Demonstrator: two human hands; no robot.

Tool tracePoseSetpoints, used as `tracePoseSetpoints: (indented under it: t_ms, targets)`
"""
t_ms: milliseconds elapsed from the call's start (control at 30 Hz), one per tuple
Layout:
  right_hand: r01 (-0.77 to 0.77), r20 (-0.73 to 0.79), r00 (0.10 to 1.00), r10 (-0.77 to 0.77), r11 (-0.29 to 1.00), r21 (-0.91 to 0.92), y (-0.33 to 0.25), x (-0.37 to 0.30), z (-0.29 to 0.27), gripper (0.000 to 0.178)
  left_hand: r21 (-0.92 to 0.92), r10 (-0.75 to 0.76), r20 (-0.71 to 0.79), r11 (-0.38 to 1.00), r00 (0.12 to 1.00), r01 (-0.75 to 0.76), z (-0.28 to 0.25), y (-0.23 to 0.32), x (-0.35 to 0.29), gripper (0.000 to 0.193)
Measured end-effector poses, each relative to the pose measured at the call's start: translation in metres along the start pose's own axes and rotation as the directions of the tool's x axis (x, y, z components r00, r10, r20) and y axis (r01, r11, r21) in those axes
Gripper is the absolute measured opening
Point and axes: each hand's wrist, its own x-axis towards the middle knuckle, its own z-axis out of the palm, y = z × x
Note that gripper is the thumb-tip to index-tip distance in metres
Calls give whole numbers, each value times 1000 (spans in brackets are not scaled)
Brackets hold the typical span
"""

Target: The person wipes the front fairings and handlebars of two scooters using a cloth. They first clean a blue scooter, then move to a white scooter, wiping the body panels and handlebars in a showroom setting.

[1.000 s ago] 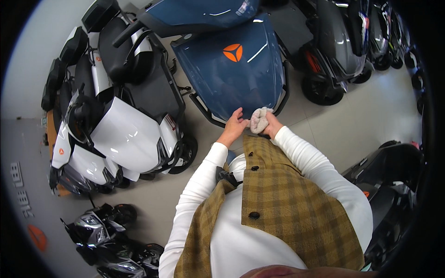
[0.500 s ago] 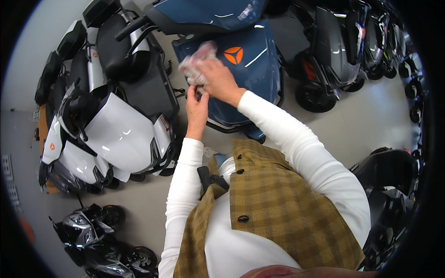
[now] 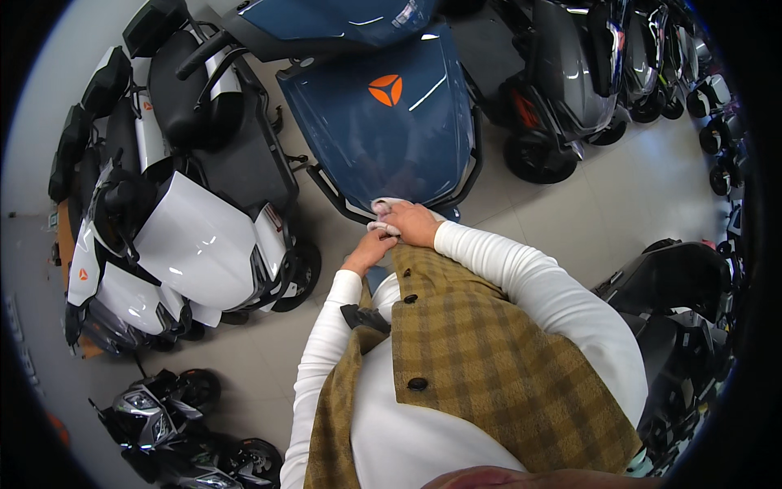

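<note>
Over tiled floor [image 3: 525,200], right hand [image 3: 415,223] (palm down) and left hand [image 3: 370,251] grip a pale cloth [image 3: 381,226].

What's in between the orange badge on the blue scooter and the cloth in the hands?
In the head view, only a bare, shiny stretch of blue front panel shows between the orange badge and the cloth.

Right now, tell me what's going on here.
A person's right grip holds a pale cloth near the front edge of a blue scooter. The left grip is at the cloth's lower fold. Whether the cloth touches the scooter is unclear. White scooters stand to the left.
</note>
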Motion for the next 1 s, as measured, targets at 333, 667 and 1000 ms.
tracePoseSetpoints:
  t_ms: [333,667,1000]
  targets:
    - [19,-435,882,178,912,411,-24,54,-105,49,-602,117,-342,735,932,-313,-28,59,-14,37]
    - [63,-504,838,-210,954,-291,-27,126,-113,49,-706,220,-335,585,916,-398,-38,92,-26,68]
    - [80,3,997,-80,991,-108,-9,42,-7,47,-735,21,13,678,1000,-5,7,7,-3,70]
